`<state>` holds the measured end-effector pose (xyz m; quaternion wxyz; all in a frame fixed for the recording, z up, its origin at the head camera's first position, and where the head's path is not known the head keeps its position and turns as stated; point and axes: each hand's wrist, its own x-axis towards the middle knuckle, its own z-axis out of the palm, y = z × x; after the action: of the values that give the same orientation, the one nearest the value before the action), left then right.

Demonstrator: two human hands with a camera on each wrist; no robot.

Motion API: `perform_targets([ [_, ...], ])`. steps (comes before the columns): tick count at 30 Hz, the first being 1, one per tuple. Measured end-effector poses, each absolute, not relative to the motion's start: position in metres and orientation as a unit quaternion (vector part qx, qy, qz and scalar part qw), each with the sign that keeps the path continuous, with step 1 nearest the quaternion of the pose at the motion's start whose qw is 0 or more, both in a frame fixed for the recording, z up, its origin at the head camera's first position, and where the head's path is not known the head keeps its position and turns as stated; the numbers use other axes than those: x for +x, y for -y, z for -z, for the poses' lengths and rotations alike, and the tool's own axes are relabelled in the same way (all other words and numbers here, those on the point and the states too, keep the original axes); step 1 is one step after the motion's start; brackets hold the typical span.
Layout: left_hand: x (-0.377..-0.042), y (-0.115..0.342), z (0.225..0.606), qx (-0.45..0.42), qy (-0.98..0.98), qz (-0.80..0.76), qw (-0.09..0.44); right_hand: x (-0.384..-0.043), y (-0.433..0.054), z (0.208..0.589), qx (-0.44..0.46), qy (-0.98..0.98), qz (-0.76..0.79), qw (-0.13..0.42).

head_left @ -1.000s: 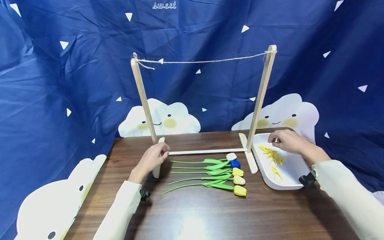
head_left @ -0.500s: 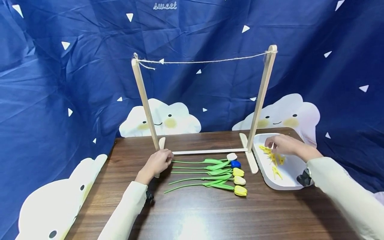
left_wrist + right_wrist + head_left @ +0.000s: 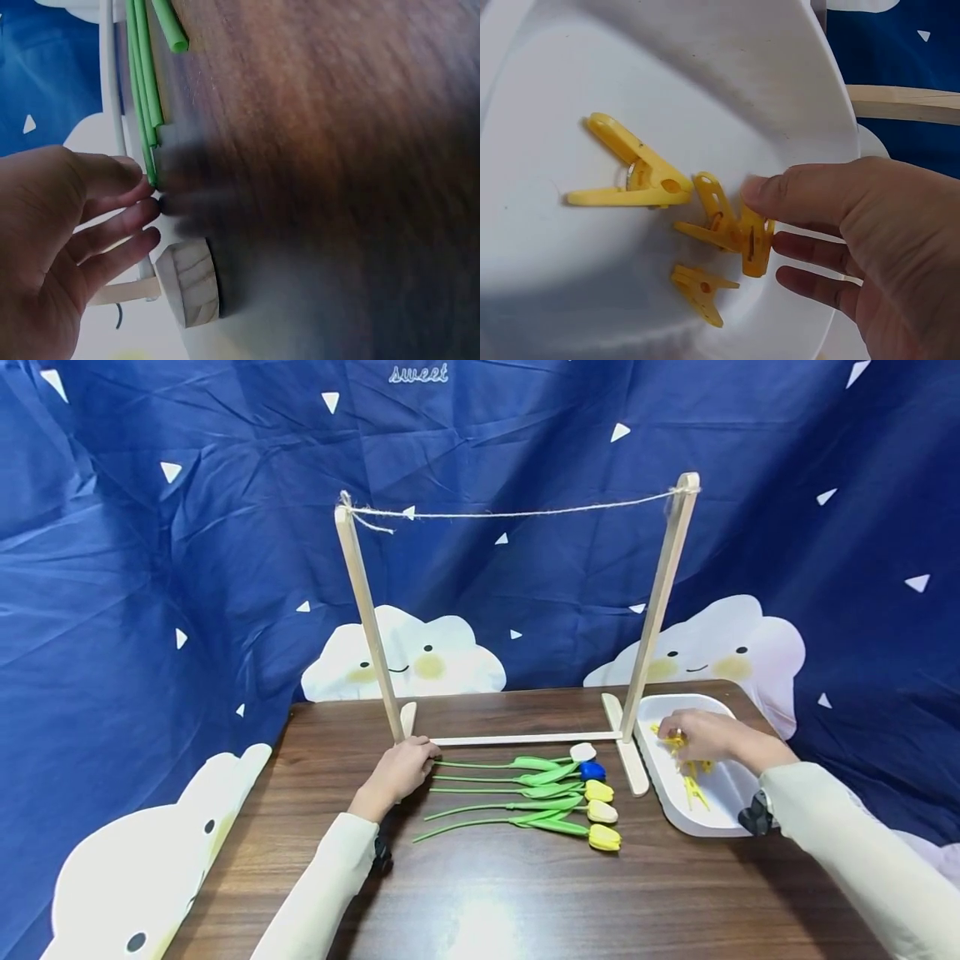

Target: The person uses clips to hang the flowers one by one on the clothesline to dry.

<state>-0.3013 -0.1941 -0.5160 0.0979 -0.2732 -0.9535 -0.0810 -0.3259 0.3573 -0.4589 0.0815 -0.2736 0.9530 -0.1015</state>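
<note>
My left hand [image 3: 401, 768] is low at the stem ends of the row of artificial tulips. In the left wrist view its thumb and fingertips are right at the tip of a green stem [image 3: 151, 165], fingers loosely bent. The white tulip [image 3: 582, 752] heads the row at the far side, followed by a blue tulip [image 3: 592, 771]. My right hand [image 3: 701, 737] reaches into the white tray [image 3: 738, 828]. There its thumb and fingers pinch a yellow clothespin [image 3: 756, 247]; the index finger is mostly hidden behind the thumb. More yellow clothespins, such as one large-looking clothespin [image 3: 641, 176], lie beside it.
A wooden frame with two posts stands behind the tulips, its right post [image 3: 660, 610] close to the tray. A string [image 3: 525, 514] runs between the post tops, and a white bar [image 3: 525, 739] joins the feet. A blue cloth [image 3: 480, 435] hangs behind the brown table [image 3: 600, 910].
My left hand has shifted right and slightly down, from the frame's left foot to the stem ends. My right hand has lowered into the tray onto the clothespins.
</note>
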Motion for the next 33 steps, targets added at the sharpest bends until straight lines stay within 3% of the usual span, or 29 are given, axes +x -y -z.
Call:
perform_targets([
  [19,-0.299,0.194,0.526,-0.304,0.940,0.048,0.150,-0.324,-0.352,0.474,-0.272,-0.957,0.060,0.083],
  [26,-0.299,0.195,0.526,-0.304,0.937,0.061,0.160,-0.323,-0.356,0.475,-0.291,-0.954,0.057,0.051],
  [33,-0.301,0.196,0.520,-0.260,0.950,0.114,0.131,-0.322,-0.357,0.471,-0.294,-0.954,0.055,0.016],
])
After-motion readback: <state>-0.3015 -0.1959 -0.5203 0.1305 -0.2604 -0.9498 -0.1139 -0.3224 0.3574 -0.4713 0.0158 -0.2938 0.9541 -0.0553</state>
